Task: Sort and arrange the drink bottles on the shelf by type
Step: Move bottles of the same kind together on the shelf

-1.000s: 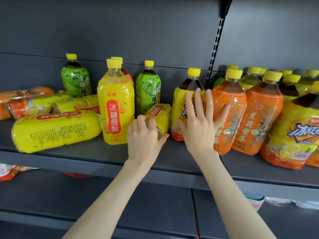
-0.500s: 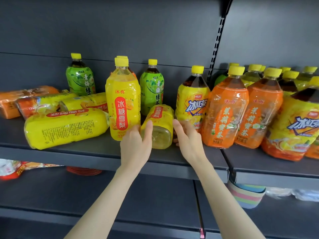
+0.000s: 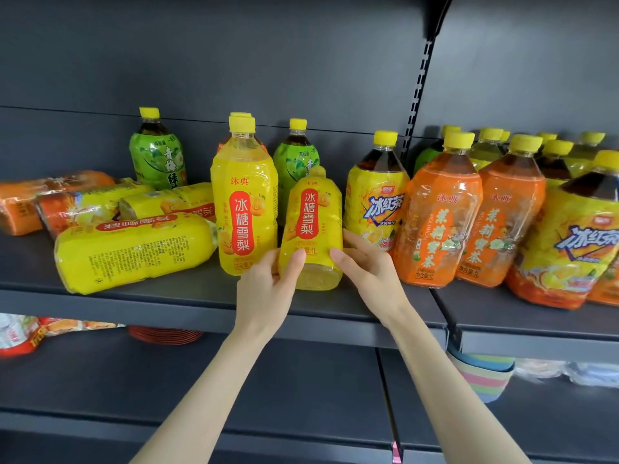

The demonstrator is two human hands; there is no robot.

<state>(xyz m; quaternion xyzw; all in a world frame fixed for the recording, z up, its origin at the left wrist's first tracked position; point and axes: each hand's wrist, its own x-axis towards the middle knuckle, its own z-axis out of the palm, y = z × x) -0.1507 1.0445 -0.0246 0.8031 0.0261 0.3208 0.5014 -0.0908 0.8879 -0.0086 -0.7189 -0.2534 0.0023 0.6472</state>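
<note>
Near the front edge of the shelf (image 3: 187,306), the yellow bottle (image 3: 311,222) has swung from lying to nearly upright since half a second ago, beside its standing twin (image 3: 244,202). Seat its base flat, label outward. Both the left hand (image 3: 268,289) and right hand (image 3: 365,272) clasp its lower end, fingers curled.
</note>
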